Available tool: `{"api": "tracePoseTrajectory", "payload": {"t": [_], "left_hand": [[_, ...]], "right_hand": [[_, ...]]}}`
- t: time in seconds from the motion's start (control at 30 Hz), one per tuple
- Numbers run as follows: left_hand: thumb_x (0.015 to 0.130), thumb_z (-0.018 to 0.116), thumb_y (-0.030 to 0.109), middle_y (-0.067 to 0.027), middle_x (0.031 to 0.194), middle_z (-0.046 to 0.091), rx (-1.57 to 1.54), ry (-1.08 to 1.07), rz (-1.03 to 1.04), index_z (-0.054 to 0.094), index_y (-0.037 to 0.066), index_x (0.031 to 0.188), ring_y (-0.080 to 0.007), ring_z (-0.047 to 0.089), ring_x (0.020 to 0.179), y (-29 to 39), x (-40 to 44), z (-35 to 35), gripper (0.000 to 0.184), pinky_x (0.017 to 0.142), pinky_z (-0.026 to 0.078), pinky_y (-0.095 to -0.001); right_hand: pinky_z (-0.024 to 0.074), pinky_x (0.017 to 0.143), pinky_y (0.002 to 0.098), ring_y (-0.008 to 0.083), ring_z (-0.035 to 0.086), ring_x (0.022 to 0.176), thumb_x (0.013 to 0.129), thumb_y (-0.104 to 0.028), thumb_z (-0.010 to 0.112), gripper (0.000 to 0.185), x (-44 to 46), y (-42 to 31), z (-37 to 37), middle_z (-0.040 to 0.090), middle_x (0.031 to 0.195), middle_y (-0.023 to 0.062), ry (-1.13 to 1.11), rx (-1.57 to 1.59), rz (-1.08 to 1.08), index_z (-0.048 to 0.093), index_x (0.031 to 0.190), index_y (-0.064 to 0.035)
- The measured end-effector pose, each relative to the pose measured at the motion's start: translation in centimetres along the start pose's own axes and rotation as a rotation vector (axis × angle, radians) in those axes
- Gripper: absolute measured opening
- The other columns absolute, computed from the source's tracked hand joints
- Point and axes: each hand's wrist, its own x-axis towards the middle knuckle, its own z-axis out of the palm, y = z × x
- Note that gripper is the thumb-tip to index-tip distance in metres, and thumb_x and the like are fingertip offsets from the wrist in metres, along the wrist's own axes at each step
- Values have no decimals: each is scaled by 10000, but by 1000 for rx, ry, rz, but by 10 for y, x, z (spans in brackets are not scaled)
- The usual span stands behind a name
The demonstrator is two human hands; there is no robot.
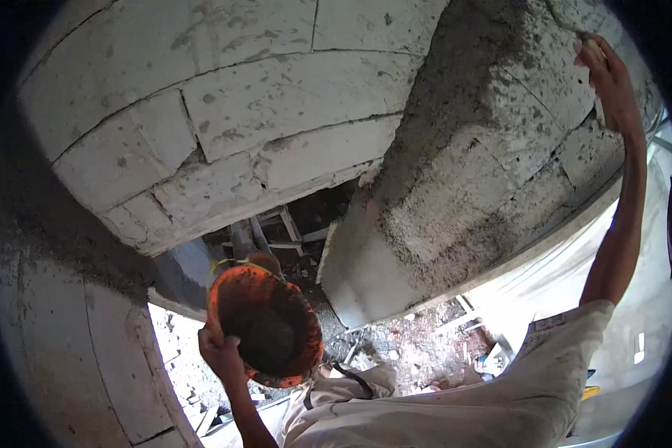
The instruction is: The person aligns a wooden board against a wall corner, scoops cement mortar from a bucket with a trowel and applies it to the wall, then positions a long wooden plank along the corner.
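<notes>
- Beyond both hands: big pale block wall (pixel 299 97), open joints. Between it and the right hand, a grey band of rough mortar coat (pixel 455 82). What's the risk?
- Coat looks thick and damp. If it hasn't bonded, it could slump off under its own weight. Dusty blocks or a heavy layer would do it.
- Below the hands?
- Rubble ground (pixel 418 347), loose boards. Anything dropped lands there. Can't see the footing, so can't judge balance, but the arms are spread wide. Overreach could tip the person.
- Bucket?
- Orange bucket (pixel 239 293), just beside the left hand (pixel 222 357), mouth facing the camera. Left hand is clamped on its near rim, thumb over the edge. One-sided grip, so the load could twist it. Wet fingers or a tired wrist, and it slips.
- Contents?
- Grey mix (pixel 267 336) low inside, far from the right hand. Tilt too much and it spills. Leave it long and it could stiffen.
- Right hand?
- Right hand (pixel 612 86) is raised well above the bucket, fingers curled round a slim tool (pixel 591 49). Looks like a trowel; working end is cut off, can't confirm. Smeared handle or a hard snag on a block edge could knock it loose.
</notes>
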Motion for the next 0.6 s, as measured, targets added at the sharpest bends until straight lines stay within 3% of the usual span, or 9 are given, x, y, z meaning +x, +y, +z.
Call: {"api": "tracePoseTrajectory", "payload": {"t": [0.1,0.13,0.17,0.2,0.27,0.33,0.43,0.53,0.6], "left_hand": [[564,603,26,-22,795,378,-43,-72,42,431,35,825,-169,416,752,-7,2,11,313,775,393,-292],[576,604,35,-38,817,420,-55,-94,0,461,16,858,-179,448,783,-5,2,15,317,798,405,-305],[599,612,65,-64,859,474,61,-88,40,488,-4,892,-192,484,827,-10,4,17,326,812,418,-324],[606,619,78,-54,827,452,-66,-123,27,476,4,857,-188,460,792,-10,1,23,298,766,418,-336],[620,617,58,-3,712,346,64,-210,103,406,51,749,-129,360,660,7,-2,25,247,621,358,-304],[636,593,17,10,687,317,84,-197,128,382,68,726,-102,337,626,17,-5,32,235,585,330,-274],[659,559,-19,13,674,317,75,-243,157,375,78,717,-95,328,600,31,-10,38,216,558,311,-272],[671,552,-28,4,682,332,102,-298,195,376,72,722,-97,335,603,49,-21,42,209,565,317,-273],[679,541,-40,-8,702,357,100,-330,234,388,60,744,-100,347,613,47,-23,43,194,580,331,-264]], "right_hand": [[444,633,294,112,530,700,951,-356,536,422,-68,-28,40,629,912,73,-160,-117,-121,548,1243,-51],[491,745,359,158,608,824,941,-315,555,405,-100,-82,53,652,966,130,-524,-114,125,532,1256,-61],[515,775,391,243,644,875,915,-272,587,342,-148,-104,86,655,988,145,-437,-162,0,570,1187,-66],[519,783,400,293,647,889,874,-260,613,300,-183,-117,114,651,982,146,-568,-123,-175,591,1116,-84],[503,761,378,253,633,854,840,-238,629,286,-248,-148,163,628,952,118,-708,-180,-556,591,1094,-113],[474,746,386,229,607,834,815,-224,629,304,-300,-179,210,592,917,106,-878,-151,-609,572,1087,-100],[466,751,367,203,594,792,763,-160,625,314,-354,-191,261,556,849,54,-644,-169,-708,580,1072,-134],[459,775,386,215,593,787,782,-147,572,299,-371,-205,282,563,875,58,-590,-127,-696,583,1080,-117],[465,778,397,237,618,771,818,-168,546,264,-379,-212,284,593,888,92,-814,-60,-706,579,1068,-90]]}}
